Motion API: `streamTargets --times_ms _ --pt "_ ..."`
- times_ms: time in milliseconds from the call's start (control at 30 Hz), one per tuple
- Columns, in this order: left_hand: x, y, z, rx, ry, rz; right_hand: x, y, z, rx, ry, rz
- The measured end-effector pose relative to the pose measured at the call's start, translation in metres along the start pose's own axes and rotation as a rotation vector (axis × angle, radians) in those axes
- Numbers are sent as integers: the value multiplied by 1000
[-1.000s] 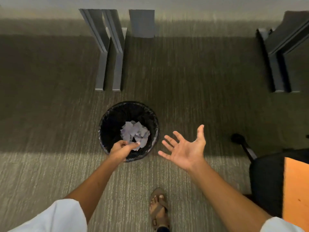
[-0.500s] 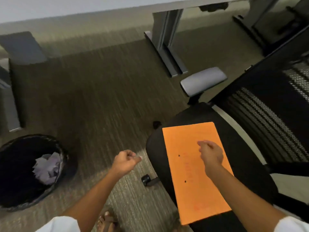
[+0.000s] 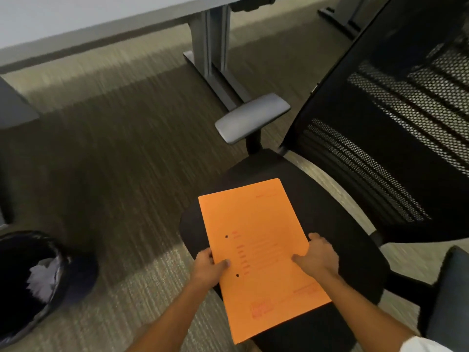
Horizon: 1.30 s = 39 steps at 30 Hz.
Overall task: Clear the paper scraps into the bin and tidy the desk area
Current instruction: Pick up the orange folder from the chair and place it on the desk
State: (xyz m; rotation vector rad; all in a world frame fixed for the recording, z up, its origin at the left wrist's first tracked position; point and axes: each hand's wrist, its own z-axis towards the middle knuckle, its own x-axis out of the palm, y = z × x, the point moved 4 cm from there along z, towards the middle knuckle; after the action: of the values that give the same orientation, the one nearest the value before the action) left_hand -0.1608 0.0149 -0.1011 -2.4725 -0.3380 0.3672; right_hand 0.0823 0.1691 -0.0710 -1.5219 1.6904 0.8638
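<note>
Both hands have closed on the orange folder [image 3: 256,240] lying on the chair seat [image 3: 337,224]: left hand [image 3: 208,269] pinching its left edge, right hand [image 3: 318,257] its right; lift it level; scraps [image 3: 40,280] sit in the bin [image 3: 28,323] nearby.

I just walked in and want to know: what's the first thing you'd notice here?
The bright orange folder jumps out first. It lies on the black seat of the office chair, with the left hand and right hand gripping its two long edges. After that, the black bin at the lower left on the carpet, with pale paper scraps inside.
</note>
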Motion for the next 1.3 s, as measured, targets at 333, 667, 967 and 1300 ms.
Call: streamTargets --times_ms 333,667,967,1300 --pt "-30 9 -26 51 13 -392 -7 -21 -19 -128 378 835" --pt "-154 -78 -116 189 29 -537 -125 106 -72 -355 661 939" --pt "-341 -179 -234 411 -164 -560 -267 300 -174 -729 614 893" --pt "-518 -256 -318 547 -345 -601 -347 475 -273 -934 580 927"
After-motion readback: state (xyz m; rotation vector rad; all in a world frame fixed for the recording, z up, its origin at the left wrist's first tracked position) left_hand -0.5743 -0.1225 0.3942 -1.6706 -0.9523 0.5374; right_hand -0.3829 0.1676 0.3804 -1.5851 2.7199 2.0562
